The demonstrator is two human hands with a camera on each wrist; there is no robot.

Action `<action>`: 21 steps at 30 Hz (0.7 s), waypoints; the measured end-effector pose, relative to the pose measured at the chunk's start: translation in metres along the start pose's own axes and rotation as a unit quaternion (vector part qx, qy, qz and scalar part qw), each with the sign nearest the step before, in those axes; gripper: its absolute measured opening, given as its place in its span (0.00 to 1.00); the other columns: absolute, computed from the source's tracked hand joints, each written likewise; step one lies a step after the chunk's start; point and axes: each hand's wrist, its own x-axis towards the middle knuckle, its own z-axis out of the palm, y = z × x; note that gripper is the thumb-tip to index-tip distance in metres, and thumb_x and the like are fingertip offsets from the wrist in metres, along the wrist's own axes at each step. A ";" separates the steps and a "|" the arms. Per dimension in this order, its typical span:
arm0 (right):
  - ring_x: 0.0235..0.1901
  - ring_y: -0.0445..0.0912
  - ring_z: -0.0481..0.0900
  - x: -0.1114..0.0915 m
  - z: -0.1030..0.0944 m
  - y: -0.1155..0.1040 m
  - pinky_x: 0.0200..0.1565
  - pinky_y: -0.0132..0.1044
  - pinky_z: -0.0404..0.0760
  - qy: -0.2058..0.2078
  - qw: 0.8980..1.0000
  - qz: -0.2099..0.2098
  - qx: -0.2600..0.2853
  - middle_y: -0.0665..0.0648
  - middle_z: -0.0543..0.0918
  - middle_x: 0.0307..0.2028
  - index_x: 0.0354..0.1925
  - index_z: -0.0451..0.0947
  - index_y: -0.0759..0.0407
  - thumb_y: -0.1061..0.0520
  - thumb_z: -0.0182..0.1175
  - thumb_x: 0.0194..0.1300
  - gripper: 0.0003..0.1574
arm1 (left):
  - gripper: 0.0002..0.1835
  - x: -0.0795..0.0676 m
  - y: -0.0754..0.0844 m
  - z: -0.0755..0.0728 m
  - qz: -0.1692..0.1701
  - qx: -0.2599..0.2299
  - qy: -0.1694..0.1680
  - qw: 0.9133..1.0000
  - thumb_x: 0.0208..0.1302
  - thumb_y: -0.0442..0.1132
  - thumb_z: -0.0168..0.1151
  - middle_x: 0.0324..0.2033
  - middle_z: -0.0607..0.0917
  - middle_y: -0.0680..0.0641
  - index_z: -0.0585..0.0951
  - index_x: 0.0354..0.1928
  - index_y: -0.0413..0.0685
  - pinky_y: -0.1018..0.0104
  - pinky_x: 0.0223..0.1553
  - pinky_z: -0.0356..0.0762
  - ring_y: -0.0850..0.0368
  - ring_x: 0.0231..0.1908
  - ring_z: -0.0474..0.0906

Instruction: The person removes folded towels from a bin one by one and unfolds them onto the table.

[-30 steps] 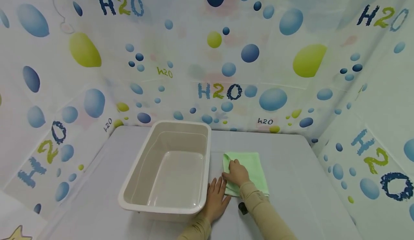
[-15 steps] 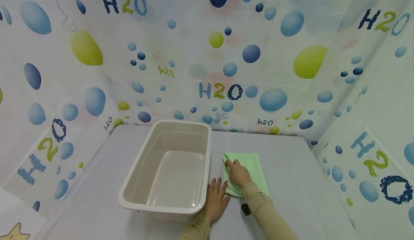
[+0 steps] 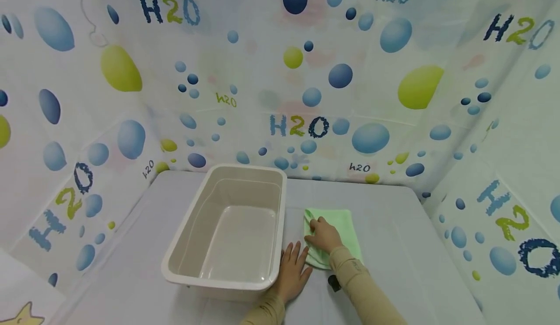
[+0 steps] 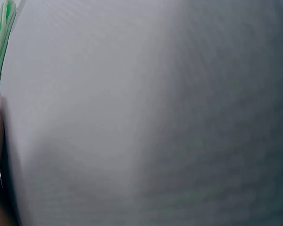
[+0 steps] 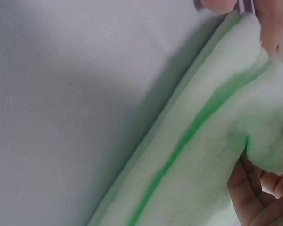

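A folded light green towel point(image 3: 350, 227) lies on the table right of the basin. My right hand point(image 3: 325, 236) is over its left side, with curled fingers. In the right wrist view, the right fingers point(image 5: 254, 193) pinch a raised fold of the soft towel point(image 5: 198, 174). My left hand point(image 3: 292, 271) lies flat, palm down, between basin and towel, its fingers spread. Its fingertips are by the towel's lower left edge; in the right wrist view, fingers point(image 5: 272, 23) touch the towel's end. At the left wrist view's left edge, a strip of towel point(image 4: 0, 42) shows.
A large beige plastic basin point(image 3: 282, 227) stands close against the left hand and forearm. A small black object point(image 3: 334, 283) is under the right forearm. The white-covered table point(image 3: 402, 247) is enclosed by printed sheets point(image 3: 253, 72) at the back and sides.
The right hand's fingers stretched toward the towel's upper left corner half a second ago; now they are more curled over its left side. The left hand has stayed in place.
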 end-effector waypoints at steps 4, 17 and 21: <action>0.23 0.44 0.67 0.000 -0.005 0.002 0.27 0.36 0.69 -0.006 0.999 0.018 0.026 0.55 0.72 0.30 0.32 0.72 0.56 0.57 0.65 0.53 0.10 | 0.26 0.000 0.001 -0.001 0.001 0.001 0.007 1.000 0.66 0.51 0.50 0.63 0.71 0.39 0.70 0.63 0.47 0.43 0.60 0.64 0.40 0.64 0.64; 0.44 0.56 0.77 -0.010 -0.026 0.027 0.44 0.49 0.76 -0.055 0.994 0.048 0.086 0.64 0.78 0.46 0.48 0.78 0.61 0.64 0.55 0.57 0.19 | 0.26 -0.002 0.001 0.001 0.017 0.006 0.055 0.998 0.65 0.52 0.51 0.60 0.73 0.39 0.72 0.60 0.47 0.42 0.55 0.66 0.39 0.60 0.67; 0.49 0.56 0.75 -0.014 -0.031 0.042 0.43 0.46 0.75 -0.075 0.989 0.070 0.110 0.67 0.75 0.54 0.54 0.73 0.63 0.64 0.60 0.52 0.27 | 0.26 -0.002 0.002 0.000 0.016 0.002 0.050 0.999 0.65 0.52 0.52 0.60 0.73 0.38 0.72 0.60 0.46 0.42 0.57 0.66 0.39 0.61 0.67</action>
